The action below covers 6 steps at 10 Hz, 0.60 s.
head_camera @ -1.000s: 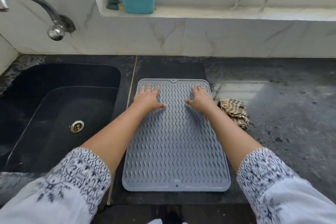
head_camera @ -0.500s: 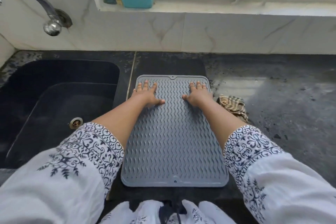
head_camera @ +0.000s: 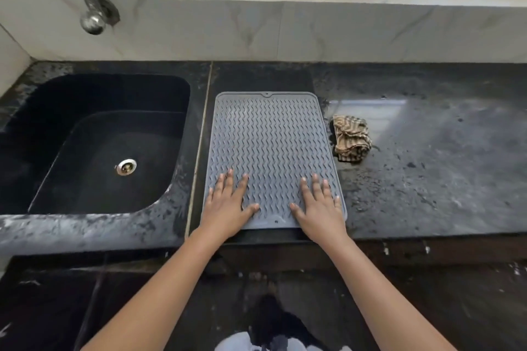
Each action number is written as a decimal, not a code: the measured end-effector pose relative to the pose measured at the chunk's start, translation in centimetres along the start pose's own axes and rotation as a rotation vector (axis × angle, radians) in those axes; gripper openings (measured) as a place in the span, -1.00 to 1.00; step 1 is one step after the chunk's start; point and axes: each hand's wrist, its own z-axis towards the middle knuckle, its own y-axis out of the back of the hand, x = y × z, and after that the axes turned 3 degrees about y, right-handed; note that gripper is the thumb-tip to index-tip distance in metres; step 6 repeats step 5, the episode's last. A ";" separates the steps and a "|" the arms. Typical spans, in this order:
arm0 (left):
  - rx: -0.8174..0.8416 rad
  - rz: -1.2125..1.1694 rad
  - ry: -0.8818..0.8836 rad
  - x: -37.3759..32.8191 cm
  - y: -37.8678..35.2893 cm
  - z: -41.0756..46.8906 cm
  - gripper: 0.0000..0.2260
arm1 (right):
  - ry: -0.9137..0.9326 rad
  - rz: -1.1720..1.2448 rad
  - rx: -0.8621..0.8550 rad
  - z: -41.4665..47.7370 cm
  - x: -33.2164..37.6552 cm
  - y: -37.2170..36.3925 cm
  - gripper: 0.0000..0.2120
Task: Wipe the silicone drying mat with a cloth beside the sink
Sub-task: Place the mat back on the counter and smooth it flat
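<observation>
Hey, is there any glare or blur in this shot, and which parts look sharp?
Head view: a pale window reflection glares on the countertop just right of the mat, behind the cloth; the mat's ridges, left hand and right hand look sharp; the floor at the bottom is dim and smeary.

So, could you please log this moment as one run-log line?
left hand: flat on mat, near end | right hand: same | cloth: crumpled on counter right of mat, untouched | wiping: not started

left hand (head_camera: 228,206) and right hand (head_camera: 320,208) lie flat and splayed, palms down, side by side.
</observation>
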 end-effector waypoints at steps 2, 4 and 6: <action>0.044 0.024 0.018 0.5 -1.1 0.3 -0.33 | 0.004 0.002 0.000 0.0 -0.1 -1.0 -0.38; 0.160 0.040 0.011 0.1 0.1 -0.2 -0.29 | -0.042 -0.015 0.092 -0.5 0.5 0.0 -0.36; 0.246 0.052 -0.014 -0.6 3.3 0.2 -0.24 | -0.063 -0.064 0.170 1.0 1.3 2.7 -0.38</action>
